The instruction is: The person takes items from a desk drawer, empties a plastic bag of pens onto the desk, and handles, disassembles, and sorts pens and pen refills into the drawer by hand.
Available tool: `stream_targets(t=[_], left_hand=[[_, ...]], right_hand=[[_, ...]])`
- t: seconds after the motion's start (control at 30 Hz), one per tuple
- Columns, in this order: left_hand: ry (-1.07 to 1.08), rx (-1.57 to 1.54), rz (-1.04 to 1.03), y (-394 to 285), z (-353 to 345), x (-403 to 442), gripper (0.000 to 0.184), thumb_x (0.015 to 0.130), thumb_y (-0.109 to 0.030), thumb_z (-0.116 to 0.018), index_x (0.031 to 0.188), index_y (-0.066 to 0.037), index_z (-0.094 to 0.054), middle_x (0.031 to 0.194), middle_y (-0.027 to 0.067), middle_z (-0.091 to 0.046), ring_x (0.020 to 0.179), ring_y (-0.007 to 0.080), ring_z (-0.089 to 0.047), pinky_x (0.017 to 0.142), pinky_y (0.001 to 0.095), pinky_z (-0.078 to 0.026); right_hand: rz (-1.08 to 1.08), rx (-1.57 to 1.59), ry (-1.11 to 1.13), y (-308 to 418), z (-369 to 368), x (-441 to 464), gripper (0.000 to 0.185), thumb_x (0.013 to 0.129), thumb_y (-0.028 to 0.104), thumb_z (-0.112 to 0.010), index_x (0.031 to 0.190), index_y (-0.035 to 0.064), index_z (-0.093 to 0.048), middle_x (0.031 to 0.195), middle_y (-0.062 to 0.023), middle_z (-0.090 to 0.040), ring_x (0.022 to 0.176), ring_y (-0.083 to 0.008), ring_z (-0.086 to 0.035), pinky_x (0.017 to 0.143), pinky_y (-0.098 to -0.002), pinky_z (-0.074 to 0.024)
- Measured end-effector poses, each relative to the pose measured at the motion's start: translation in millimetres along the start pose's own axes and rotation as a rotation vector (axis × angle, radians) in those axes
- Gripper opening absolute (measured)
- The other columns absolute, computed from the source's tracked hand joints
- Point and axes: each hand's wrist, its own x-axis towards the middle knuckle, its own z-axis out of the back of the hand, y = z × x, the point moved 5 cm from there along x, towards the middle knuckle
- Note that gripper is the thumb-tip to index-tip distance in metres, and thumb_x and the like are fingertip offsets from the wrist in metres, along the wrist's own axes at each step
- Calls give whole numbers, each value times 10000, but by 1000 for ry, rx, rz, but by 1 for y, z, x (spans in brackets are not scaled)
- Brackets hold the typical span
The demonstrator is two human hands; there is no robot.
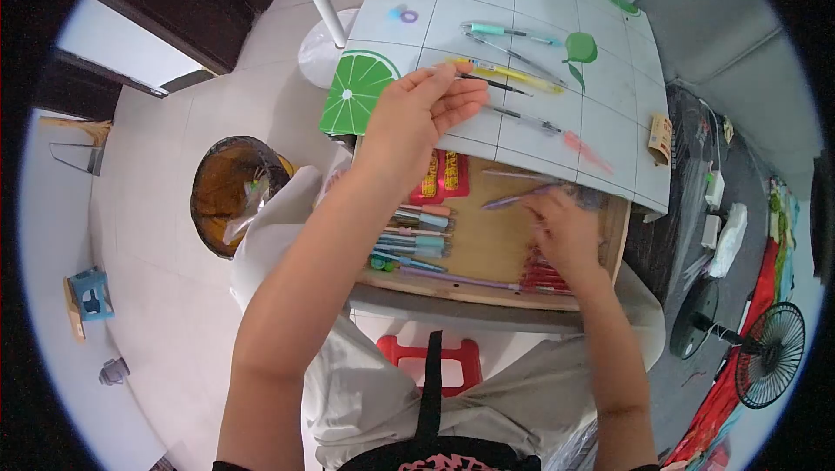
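My left hand (428, 107) is over the front of the tabletop, thumb and fingers pinched at the end of a thin black pen refill (496, 84). Close by lie a yellow pen (513, 73), a clear pen with a dark grip (526, 118) and a pink pen (587, 151). Inside the open drawer (487, 249), my right hand (561, 232) is smeared by motion, with its fingertips closed at a purple pen (513, 200). Several red pens (544, 278) lie partly under that hand. Rows of pens (417, 240) and red packets (442, 177) fill the drawer's left side.
A mint pen (491, 29) and a small purple ring (408, 16) are farther back on the tabletop. A waste bin (239, 193) stands on the floor at left. A black fan (770, 354) is at right, and a red stool (470, 367) is below.
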Motion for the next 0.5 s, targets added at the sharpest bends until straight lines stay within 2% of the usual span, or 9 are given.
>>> stream_targets(t=[0.03, 0.07, 0.13, 0.27, 0.33, 0.37, 0.43, 0.47, 0.5], left_hand=[[-14, -21, -5, -1, 0, -1, 299, 921, -158, -489, 1117, 66, -512, 989, 159, -608, 925, 193, -606, 836, 273, -505], [-28, -42, -9, -3, 0, -2, 295, 920, -160, -494, 1108, 65, -521, 983, 157, -610, 919, 187, -607, 827, 270, -509], [-26, -54, -9, -4, 0, -3, 294, 917, -161, -500, 1104, 65, -527, 979, 157, -611, 916, 185, -608, 822, 269, -510], [-23, -82, -3, -4, 4, -2, 292, 910, -164, -517, 1098, 59, -535, 970, 154, -613, 916, 185, -608, 824, 269, -509], [-32, -89, -9, -4, 4, -2, 290, 909, -166, -519, 1097, 54, -537, 966, 149, -615, 918, 185, -607, 825, 267, -508], [-38, -97, -16, -5, 4, -2, 288, 908, -168, -521, 1095, 49, -539, 963, 145, -618, 920, 185, -607, 825, 266, -507], [-37, -105, -22, -7, 5, -3, 282, 907, -168, -523, 1092, 44, -542, 963, 140, -619, 923, 183, -606, 825, 263, -505], [-42, -112, -24, -9, 6, -3, 276, 905, -168, -526, 1088, 39, -545, 963, 135, -621, 927, 181, -605, 826, 261, -503], [-37, -110, -28, -10, 6, -4, 276, 905, -168, -526, 1088, 39, -545, 963, 135, -621, 927, 181, -605, 826, 261, -503]], right_hand=[[121, -150, 108, 1, -18, -3, 204, 787, 143, -589, 985, 105, -614, 988, -80, -594, 668, -213, -632, 567, -326, -511], [119, -149, 108, -2, -26, -5, 204, 787, 143, -589, 985, 105, -614, 988, -80, -594, 668, -213, -632, 567, -326, -511], [138, -360, 221, -9, -42, -8, 250, 770, 136, -544, 1014, 107, -590, 1082, -85, -565, 687, -211, -642, 564, -345, -518], [141, -496, 185, -16, -46, -9, 230, 712, 136, -649, 937, 115, -610, 936, -58, -576, 715, -232, -618, 598, -336, -516], [106, -391, 329, -10, -42, -7, 286, 726, 101, -567, 1012, 87, -572, 1085, -99, -557, 698, -222, -638, 567, -349, -513], [105, -394, 323, -3, -33, -5, 286, 726, 101, -567, 1012, 87, -572, 1085, -99, -557, 698, -222, -638, 567, -349, -513], [240, -101, 45, 28, 0, 1, 289, 703, 63, -634, 989, 78, -587, 1064, -97, -565, 569, -201, -589, 522, -284, -474], [242, -103, 39, 41, 9, 4, 289, 703, 63, -634, 989, 78, -587, 1064, -97, -565, 569, -201, -589, 522, -284, -474], [126, 195, -12, 48, 21, 6, 277, 709, 52, -658, 978, 73, -596, 994, -70, -584, 534, -156, -543, 508, -247, -440]])
